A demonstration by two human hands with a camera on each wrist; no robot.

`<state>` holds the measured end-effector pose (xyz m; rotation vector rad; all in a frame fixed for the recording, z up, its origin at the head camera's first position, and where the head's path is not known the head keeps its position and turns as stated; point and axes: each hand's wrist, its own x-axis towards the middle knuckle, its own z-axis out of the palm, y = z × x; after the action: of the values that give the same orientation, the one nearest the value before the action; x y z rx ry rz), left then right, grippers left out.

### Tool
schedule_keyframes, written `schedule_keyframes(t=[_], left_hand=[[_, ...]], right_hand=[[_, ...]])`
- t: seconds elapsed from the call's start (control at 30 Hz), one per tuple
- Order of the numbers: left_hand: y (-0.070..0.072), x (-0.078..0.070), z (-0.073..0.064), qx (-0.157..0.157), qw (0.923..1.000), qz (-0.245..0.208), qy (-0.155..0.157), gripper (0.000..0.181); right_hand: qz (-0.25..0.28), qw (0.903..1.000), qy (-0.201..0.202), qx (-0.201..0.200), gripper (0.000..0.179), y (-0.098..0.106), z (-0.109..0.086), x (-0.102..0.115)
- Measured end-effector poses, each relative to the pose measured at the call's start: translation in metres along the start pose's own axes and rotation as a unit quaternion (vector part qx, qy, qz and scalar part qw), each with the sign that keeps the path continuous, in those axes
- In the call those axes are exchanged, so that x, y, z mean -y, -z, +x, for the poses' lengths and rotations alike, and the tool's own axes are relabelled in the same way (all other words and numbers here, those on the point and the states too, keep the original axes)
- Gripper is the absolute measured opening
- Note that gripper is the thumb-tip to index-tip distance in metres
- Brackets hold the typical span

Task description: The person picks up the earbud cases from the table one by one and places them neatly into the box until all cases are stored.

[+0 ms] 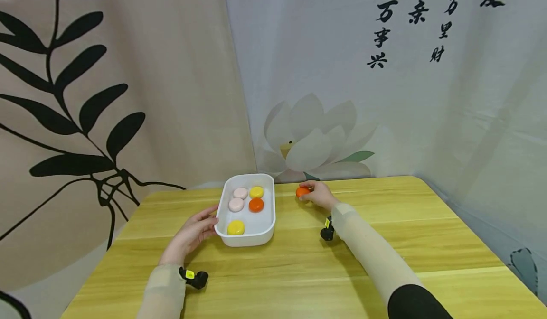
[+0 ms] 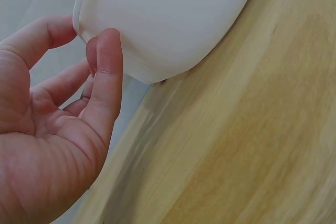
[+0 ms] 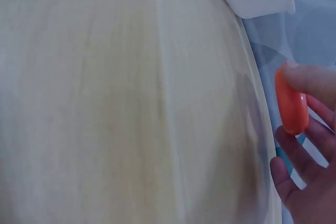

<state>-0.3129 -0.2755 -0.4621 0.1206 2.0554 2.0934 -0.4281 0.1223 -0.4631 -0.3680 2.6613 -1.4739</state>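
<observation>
Near the far edge of the table stands a white plastic tray (image 1: pixel 245 241), holding two pale pink discs (image 1: pixel 236 204), two yellow discs (image 1: pixel 236 227) and an orange-red disc (image 1: pixel 256 205), all smooth and rounded. At the tray's left side, my left hand (image 1: pixel 196 231) grips the wall; the left wrist view has thumb and a finger against the white plastic (image 2: pixel 168 19). To the right of the tray, my right hand (image 1: pixel 318 194) pinches another orange disc (image 1: pixel 302 192). In the right wrist view this disc (image 3: pixel 292 103) is held on edge between thumb and fingers.
The wooden table (image 1: pixel 273 281) has its far edge close behind the tray. Behind it hangs a curtain (image 1: pixel 192 96) printed with dark leaves, a lotus and black characters. Each wrist carries a small black camera (image 1: pixel 326 229).
</observation>
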Motion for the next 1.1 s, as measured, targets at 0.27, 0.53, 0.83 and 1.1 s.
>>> schedule_keyframes(t=[0.27, 0.53, 0.83, 1.1], left_hand=[[0.000, 0.001, 0.000, 0.000, 1.0000, -0.003, 0.002, 0.061], [0.000, 0.000, 0.000, -0.001, 1.0000, 0.002, 0.003, 0.060], [0.000, 0.004, 0.000, 0.005, 1.0000, 0.003, 0.002, 0.060], [0.002, 0.004, 0.000, 0.002, 1.0000, 0.003, 0.000, 0.061]], right_hand=[[-0.004, 1.0000, 0.003, -0.004, 0.049, 0.002, -0.002, 0.004], [0.009, 0.9998, 0.019, 0.000, 0.047, 0.010, 0.000, 0.004], [0.017, 0.9996, 0.024, 0.002, 0.050, 0.018, -0.003, 0.002], [0.022, 0.9995, 0.022, 0.000, 0.051, 0.021, -0.001, 0.003]])
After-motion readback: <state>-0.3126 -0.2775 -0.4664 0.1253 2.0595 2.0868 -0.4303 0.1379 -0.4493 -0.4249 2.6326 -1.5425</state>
